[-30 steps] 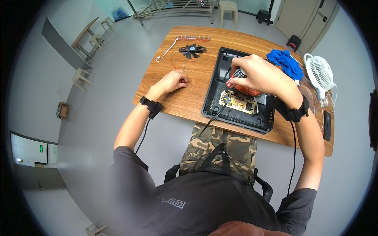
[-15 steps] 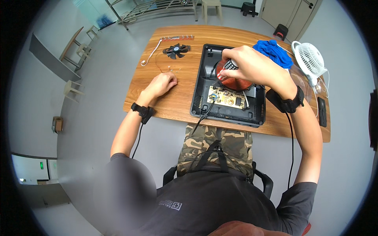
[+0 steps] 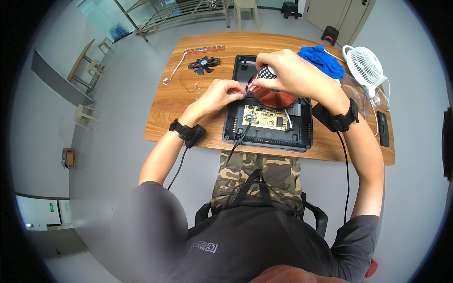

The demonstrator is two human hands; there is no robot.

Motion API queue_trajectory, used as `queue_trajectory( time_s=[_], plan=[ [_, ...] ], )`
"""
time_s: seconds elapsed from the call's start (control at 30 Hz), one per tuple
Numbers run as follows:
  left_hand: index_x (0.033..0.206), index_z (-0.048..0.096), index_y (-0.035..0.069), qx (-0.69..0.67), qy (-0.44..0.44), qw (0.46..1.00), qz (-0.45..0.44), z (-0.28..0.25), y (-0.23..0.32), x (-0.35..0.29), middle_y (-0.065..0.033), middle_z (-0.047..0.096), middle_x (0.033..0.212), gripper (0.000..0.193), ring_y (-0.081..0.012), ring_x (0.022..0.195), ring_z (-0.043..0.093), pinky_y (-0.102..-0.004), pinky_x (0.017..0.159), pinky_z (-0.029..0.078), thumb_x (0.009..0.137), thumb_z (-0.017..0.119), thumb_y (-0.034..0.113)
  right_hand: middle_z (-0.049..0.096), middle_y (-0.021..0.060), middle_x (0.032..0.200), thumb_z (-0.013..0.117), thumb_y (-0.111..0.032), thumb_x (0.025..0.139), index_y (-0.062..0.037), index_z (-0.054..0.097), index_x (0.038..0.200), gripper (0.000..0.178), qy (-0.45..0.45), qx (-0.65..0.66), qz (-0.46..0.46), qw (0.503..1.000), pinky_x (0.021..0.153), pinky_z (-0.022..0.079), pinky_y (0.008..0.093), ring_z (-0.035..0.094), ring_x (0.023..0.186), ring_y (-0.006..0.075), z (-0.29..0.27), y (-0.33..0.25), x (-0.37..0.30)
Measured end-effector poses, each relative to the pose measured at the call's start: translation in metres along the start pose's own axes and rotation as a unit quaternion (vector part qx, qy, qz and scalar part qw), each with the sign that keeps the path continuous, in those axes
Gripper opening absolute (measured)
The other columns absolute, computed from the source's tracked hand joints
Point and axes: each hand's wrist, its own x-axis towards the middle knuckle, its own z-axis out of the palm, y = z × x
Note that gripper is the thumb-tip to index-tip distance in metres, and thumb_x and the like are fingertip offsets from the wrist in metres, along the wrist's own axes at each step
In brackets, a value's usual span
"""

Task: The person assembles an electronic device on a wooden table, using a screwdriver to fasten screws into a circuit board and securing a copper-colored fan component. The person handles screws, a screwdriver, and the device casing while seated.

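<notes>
Copper coil (image 3: 277, 100) lay in the black housing (image 3: 271, 137) below; I had the right hand (image 3: 282, 70) clamped on a chequered screwdriver (image 3: 265, 73), slanted perhaps to bring its tip to the left hand (image 3: 221, 94), whose grip I couldn't tell

Workshop-like room, wooden worktable (image 3: 165, 104), exposed circuit board (image 3: 265, 118), plain stools (image 3: 245, 4), grey floor (image 3: 108, 141); probably a metal rack (image 3: 179, 19) behind
</notes>
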Motion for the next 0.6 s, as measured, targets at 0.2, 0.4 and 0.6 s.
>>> queue_trajectory(
  time_s=[0.2, 0.4, 0.6],
  plan=[
    [0.099, 0.071, -0.003, 0.023, -0.038, 0.999, -0.027, 0.002, 0.0, -0.001, -0.0087, 0.076, 0.088, 0.012, -0.0138, 0.082, 0.072, -0.0291, 0.077, 0.057, 0.092, 0.073, 0.007, 0.071, 0.0256, 0.091, 0.079, -0.034, 0.088, 0.0029, 0.067, 0.105, 0.043, -0.018, -0.019, 0.06, 0.998, 0.079, 0.056, 0.047, 0.07, 0.089, 0.043, -0.011, 0.002, -0.005],
    [0.1, 0.069, -0.004, 0.02, -0.047, 0.999, -0.009, 0.007, -0.008, -0.002, -0.0094, 0.076, 0.088, 0.013, -0.0143, 0.083, 0.073, -0.029, 0.078, 0.058, 0.093, 0.073, 0.007, 0.069, 0.0221, 0.081, 0.078, -0.035, 0.089, 0.0003, 0.066, 0.102, 0.04, 0.033, -0.01, -0.015, 0.999, 0.072, 0.053, 0.0467, 0.068, 0.08, 0.0413, 0.005, 0.011, -0.006],
    [0.101, 0.069, -0.004, 0.031, -0.048, 0.998, -0.019, 0.007, -0.007, -0.004, -0.0095, 0.076, 0.088, 0.015, -0.0148, 0.084, 0.073, -0.0299, 0.079, 0.058, 0.093, 0.073, 0.008, 0.07, 0.0221, 0.084, 0.078, -0.035, 0.089, 0.0003, 0.065, 0.102, 0.039, 0.025, -0.012, -0.008, 1.0, 0.073, 0.054, 0.0465, 0.069, 0.083, 0.0415, 0.009, 0.009, -0.006]
  ],
)
